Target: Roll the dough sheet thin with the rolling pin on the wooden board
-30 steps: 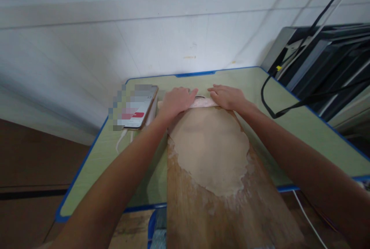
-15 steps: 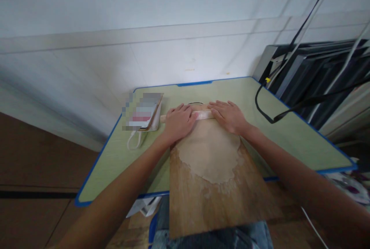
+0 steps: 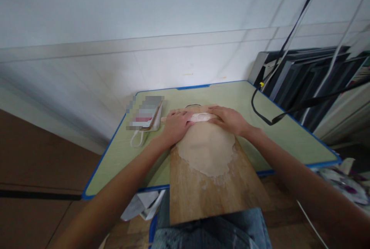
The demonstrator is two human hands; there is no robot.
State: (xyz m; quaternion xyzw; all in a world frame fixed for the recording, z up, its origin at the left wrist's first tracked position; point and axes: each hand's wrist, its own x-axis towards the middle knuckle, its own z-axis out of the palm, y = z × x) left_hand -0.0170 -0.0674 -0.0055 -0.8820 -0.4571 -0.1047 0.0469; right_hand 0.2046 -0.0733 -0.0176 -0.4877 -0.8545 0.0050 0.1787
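Note:
A broad thin sheet of dough (image 3: pixel 208 145) lies on a wooden board (image 3: pixel 199 202). Across its far edge runs a rolling pin (image 3: pixel 163 119), with a pale roll of dough around its middle. My left hand (image 3: pixel 177 125) grips the pin's left part, fingers curled over the far side. On the right part sits my right hand (image 3: pixel 231 120), its fingers bent over the pin and the thumb on the near side. The pin's right end is hidden under that hand.
The board juts past the near edge of a green table (image 3: pixel 121 168) with blue trim. A phone (image 3: pixel 144 114) leans on a white stand at left, a white cable beside it. Black and white cables (image 3: pixel 270 121) hang over the right side. Dark flat panels (image 3: pixel 300 79) stand behind.
Fingers that lay flatter over the pin are now more curled around it. The pin has turned slightly at the dough's far edge. The view has shifted a little.

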